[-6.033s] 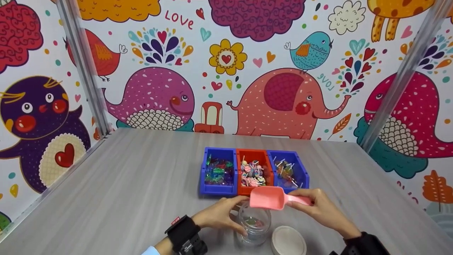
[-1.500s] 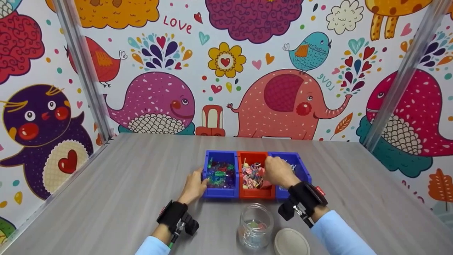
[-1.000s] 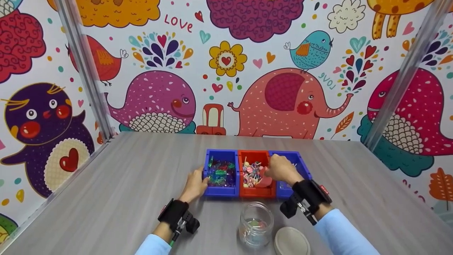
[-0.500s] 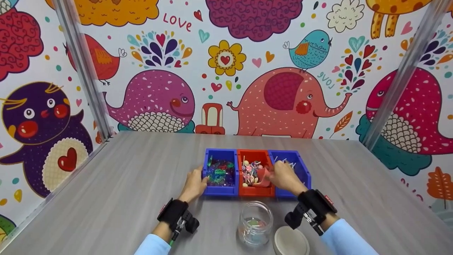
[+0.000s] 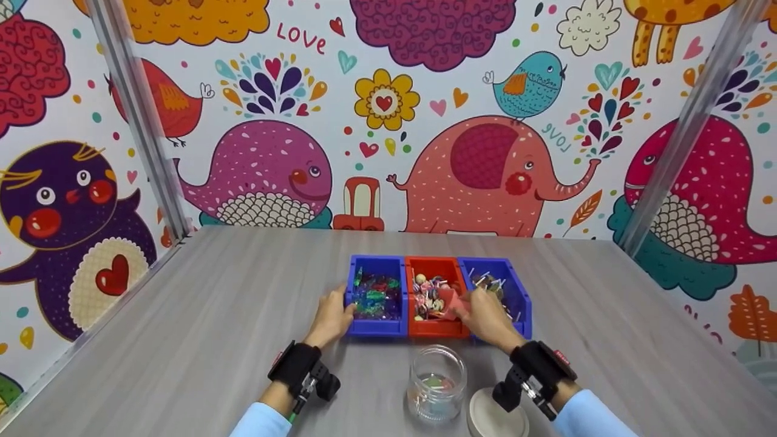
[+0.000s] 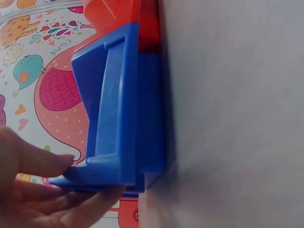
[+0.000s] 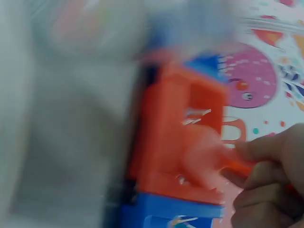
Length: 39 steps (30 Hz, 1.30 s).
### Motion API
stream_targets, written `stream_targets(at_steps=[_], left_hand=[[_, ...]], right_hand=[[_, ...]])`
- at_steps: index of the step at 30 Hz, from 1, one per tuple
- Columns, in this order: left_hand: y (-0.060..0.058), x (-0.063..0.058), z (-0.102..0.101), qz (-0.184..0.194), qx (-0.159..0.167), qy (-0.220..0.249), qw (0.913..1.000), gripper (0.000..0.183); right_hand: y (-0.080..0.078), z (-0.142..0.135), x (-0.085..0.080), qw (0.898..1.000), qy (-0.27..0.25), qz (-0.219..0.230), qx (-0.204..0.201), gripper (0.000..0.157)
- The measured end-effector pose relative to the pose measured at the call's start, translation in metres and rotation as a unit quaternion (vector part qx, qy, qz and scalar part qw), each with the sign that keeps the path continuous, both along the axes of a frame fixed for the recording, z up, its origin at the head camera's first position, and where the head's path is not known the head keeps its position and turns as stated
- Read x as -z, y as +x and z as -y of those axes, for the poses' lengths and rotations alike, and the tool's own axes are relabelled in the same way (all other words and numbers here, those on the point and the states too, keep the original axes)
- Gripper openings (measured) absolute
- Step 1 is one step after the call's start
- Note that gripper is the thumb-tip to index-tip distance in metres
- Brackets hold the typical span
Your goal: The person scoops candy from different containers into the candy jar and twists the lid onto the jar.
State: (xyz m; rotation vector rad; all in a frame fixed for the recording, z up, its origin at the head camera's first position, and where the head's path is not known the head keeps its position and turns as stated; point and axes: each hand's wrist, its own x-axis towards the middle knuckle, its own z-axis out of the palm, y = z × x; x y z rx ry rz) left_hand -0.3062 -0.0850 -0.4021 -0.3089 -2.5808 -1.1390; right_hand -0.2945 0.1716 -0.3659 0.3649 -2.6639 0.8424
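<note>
My left hand (image 5: 329,317) grips the left side wall of the left blue bin (image 5: 377,328), thumb over the rim and fingers outside, as the left wrist view shows. In my right hand (image 5: 488,315) is a pink scoop (image 5: 450,301), held by its handle. The scoop's head dips into the red bin (image 5: 438,328) among wrapped lollipops (image 5: 428,290); in the right wrist view the scoop (image 7: 202,152) is blurred, and what it carries is hidden. Nearer the person stands an uncapped clear jar (image 5: 437,385) with a few coloured pieces at its bottom.
A round pale lid (image 5: 495,416) lies right of the jar, partly behind the right wrist camera. Shiny green, red and purple sweets (image 5: 377,297) fill the left bin. The right blue bin (image 5: 517,291) holds more lollipops. A patterned wall (image 5: 364,145) stands behind the table.
Six seconds ago the scoop was over the jar with my left hand beside it. Since then my left hand has taken the blue bin's side, and the scoop has entered the red bin, lately shifting nearer its front.
</note>
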Motion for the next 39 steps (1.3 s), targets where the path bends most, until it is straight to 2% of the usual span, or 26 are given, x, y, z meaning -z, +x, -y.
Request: stream_targets(at_steps=[5,12,20,27,30,36,39], left_hand=[[0.000,0.001,0.000,0.006,0.007,0.006,0.9999,0.043],[-0.001,0.000,0.001,0.011,0.004,0.012,0.9999,0.044],[0.000,-0.001,0.001,0.012,0.000,0.009,0.9999,0.045],[0.000,0.000,0.002,0.007,0.003,0.013,0.9999,0.045],[0.000,0.000,0.002,0.003,0.006,0.012,0.9999,0.045],[0.000,0.001,0.001,0.001,0.009,0.009,0.9999,0.043],[0.000,0.001,0.002,0.000,0.014,0.015,0.9998,0.043]], right_hand=[[-0.003,-0.004,0.012,1.000,-0.017,0.016,0.002,0.009],[-0.006,-0.003,0.014,0.996,-0.073,0.052,0.005,0.013],[-0.006,-0.002,0.023,0.993,-0.099,0.066,0.009,0.014],[-0.005,-0.005,0.024,0.983,-0.162,0.089,-0.007,0.021],[-0.005,-0.005,0.023,0.973,-0.199,0.112,-0.008,0.023],[-0.004,-0.005,0.020,0.969,-0.212,0.123,-0.019,0.026],[-0.004,-0.005,0.019,0.958,-0.244,0.151,-0.024,0.026]])
